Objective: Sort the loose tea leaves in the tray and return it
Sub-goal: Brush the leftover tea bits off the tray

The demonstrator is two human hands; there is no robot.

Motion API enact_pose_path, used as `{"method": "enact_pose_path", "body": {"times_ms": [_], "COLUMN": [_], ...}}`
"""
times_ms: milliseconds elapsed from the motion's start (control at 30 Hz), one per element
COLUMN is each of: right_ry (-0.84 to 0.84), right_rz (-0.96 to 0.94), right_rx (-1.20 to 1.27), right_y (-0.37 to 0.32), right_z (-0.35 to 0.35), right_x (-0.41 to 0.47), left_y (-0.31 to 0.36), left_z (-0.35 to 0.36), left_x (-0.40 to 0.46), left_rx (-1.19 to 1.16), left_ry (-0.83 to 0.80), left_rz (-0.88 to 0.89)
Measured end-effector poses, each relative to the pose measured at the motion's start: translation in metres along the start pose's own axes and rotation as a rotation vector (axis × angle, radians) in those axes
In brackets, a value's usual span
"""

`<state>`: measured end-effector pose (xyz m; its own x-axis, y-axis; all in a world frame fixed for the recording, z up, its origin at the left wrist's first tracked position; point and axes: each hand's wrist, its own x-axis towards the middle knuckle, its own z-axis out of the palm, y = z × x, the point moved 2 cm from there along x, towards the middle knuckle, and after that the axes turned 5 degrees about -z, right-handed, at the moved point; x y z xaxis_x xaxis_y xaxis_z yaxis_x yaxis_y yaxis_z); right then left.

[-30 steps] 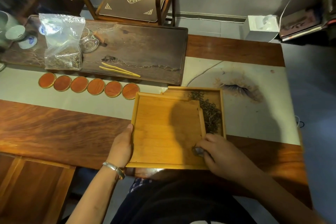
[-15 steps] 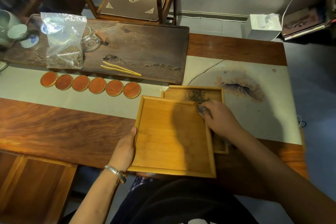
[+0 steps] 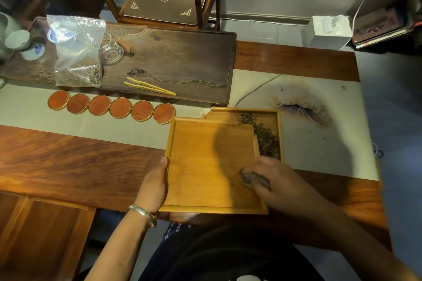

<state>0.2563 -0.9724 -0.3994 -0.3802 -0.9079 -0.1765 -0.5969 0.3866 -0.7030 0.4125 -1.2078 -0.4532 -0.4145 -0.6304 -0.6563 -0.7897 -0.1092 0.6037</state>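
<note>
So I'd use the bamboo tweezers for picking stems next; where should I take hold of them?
Probably at the spread end of the bamboo tweezers, coming from above. They lie flat on the dark tea tray, their two arms apart at the left and joined at the right, so fingers can close over both arms there.

Head view, steeply down, close.

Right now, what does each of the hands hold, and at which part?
Left hand grips the upper bamboo tray at its left edge. Right hand pinches a small dark object; which part cannot be told.
</note>
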Motion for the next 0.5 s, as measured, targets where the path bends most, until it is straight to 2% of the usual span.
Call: {"method": "enact_pose_path", "body": {"times_ms": [167,333,500], "right_ry": [0.093,0.201,0.248], "right_rz": [0.075,0.168,0.212], "right_rx": [-0.108,-0.127,-0.166], "right_y": [0.005,0.028,0.047], "right_z": [0.014,0.007,0.006], "right_x": [-0.005,0.025,0.053], "left_y": [0.003,0.000,-0.005], "left_z": [-0.001,0.000,0.001], "left_x": [-0.001,-0.006,-0.011], "left_rx": [-0.035,-0.148,-0.163], "left_ry": [0.007,-0.016,-0.036], "left_rz": [0.036,0.010,0.013]}}
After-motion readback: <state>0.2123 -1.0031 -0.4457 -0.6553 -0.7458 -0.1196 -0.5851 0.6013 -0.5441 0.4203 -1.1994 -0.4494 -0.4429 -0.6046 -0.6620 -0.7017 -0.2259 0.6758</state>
